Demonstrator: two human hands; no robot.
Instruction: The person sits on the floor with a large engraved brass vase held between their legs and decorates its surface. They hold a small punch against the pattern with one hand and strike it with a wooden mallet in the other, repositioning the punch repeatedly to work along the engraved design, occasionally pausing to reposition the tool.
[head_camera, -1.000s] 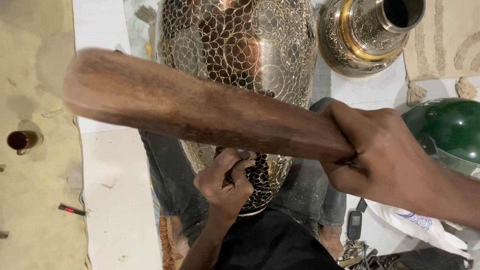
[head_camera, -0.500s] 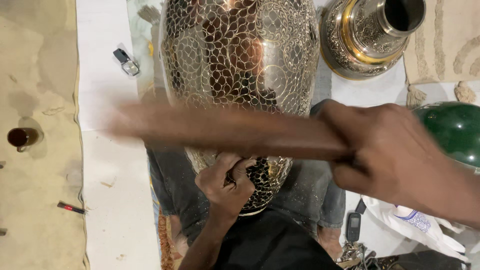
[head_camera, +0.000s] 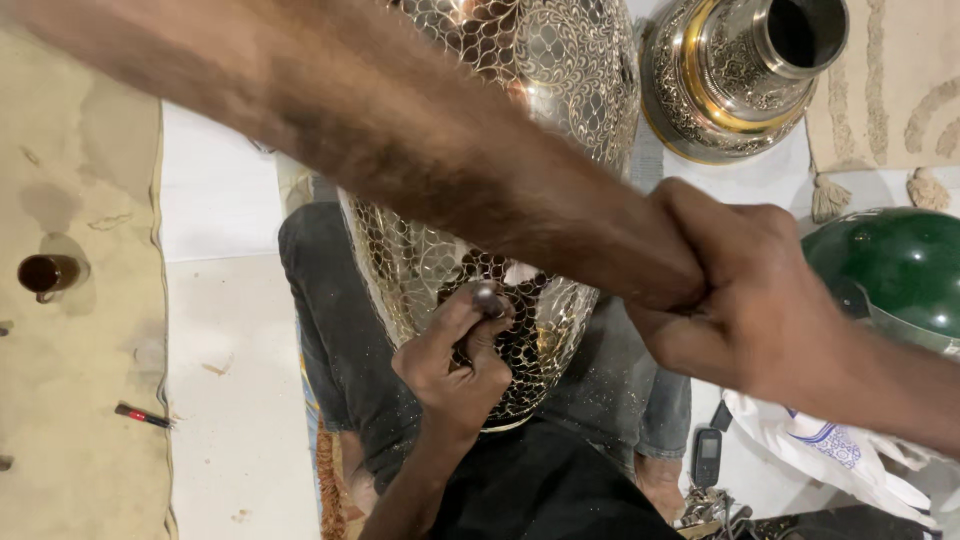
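Right hand (head_camera: 745, 290): fist closed around the wooden mallet (head_camera: 400, 150), blurred across the view.
Left hand (head_camera: 455, 360): fingers pinch a small metal punch (head_camera: 487, 297) against the engraved brass vase (head_camera: 520, 120) on the lap.

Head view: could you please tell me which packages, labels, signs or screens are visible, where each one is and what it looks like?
Small phone: on the floor at lower right, beside the person's knee; dark, upright rectangle with a little pale screen.
White plastic bag: lower right, below the right forearm; crumpled, with blue print.
No signs or separate labels show.
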